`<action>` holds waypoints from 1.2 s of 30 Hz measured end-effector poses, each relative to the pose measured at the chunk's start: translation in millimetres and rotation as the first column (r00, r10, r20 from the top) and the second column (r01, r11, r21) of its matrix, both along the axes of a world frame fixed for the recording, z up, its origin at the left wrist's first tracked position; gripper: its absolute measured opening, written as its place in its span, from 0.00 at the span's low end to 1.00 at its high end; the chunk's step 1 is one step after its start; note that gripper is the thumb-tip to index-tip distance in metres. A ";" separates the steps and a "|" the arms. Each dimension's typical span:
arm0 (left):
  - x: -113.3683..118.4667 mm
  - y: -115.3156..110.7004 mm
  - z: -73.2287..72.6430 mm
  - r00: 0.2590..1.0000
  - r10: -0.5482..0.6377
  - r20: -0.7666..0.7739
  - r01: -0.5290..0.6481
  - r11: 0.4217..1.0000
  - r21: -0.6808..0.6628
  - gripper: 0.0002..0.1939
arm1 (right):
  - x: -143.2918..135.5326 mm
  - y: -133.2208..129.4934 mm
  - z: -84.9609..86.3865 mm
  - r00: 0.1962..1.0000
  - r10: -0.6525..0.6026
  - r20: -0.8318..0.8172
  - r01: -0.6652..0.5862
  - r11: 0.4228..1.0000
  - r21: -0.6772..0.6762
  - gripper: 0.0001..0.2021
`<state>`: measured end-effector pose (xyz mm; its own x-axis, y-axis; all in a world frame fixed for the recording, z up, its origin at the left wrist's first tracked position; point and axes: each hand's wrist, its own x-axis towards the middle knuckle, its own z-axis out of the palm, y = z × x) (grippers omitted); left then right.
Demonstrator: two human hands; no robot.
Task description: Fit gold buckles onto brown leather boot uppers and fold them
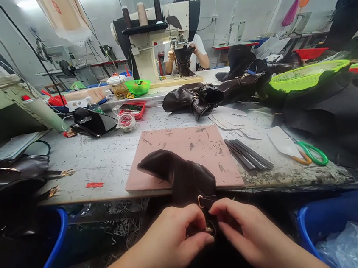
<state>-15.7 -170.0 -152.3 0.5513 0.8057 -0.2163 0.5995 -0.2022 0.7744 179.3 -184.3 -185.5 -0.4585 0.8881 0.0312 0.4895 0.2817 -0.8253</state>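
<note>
A dark brown leather boot upper (pixel 183 174) lies across the front edge of a pink board (pixel 182 140), its shaft hanging toward me. On it a thin strap (pixel 208 202) runs through a small gold buckle (pixel 200 201). My left hand (pixel 185 233) is closed, thumb and finger curled around a second gold buckle piece (pixel 210 229) below the first. My right hand (pixel 241 225) is closed in a pinch at the right end of the strap, its fingertips touching it. The lower part of the shaft is lost in shadow between my wrists.
Grey strips (pixel 248 154), green-handled scissors (pixel 313 152) and pale cut pieces (pixel 228 118) lie to the right. Finished-looking boots (pixel 191 98) lie behind the board. Blue bins (pixel 303 223) flank me. Across the table, a person works at a sewing machine (pixel 147 47).
</note>
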 end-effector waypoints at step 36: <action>9.3 -3.3 -22.6 0.877 0.193 0.440 -0.049 0.947 -0.318 0.09 | -2.0 0.2 2.1 0.985 0.009 -0.174 -0.035 0.989 -0.142 0.08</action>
